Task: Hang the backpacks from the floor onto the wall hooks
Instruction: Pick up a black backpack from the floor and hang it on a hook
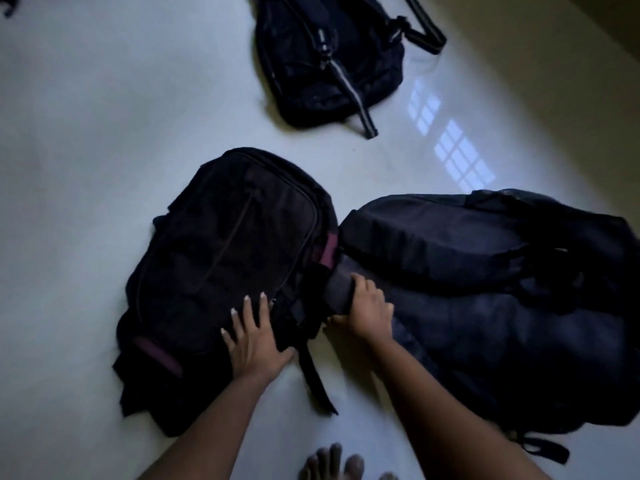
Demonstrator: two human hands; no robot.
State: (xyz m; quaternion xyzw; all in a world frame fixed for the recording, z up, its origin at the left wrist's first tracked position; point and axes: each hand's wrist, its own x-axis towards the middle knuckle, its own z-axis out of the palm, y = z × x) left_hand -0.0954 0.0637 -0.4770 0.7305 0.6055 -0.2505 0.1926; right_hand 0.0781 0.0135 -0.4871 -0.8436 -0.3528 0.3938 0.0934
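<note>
Three dark backpacks lie on the pale floor. A black backpack with maroon trim (221, 265) lies in the middle. My left hand (256, 337) rests flat on its lower right part, fingers spread. My right hand (367, 306) is closed around a grey handle strap (341, 289) at that backpack's right side, where it meets a dark blue backpack (485, 306) lying to the right. A third black backpack (329, 53) lies farther away at the top. No wall hooks are in view.
A yellowish wall (554, 81) runs along the upper right, with a window's reflection (453, 150) on the glossy floor beside it. My bare toes (332, 462) show at the bottom edge. A dark strap end (8, 5) pokes in at the top left corner.
</note>
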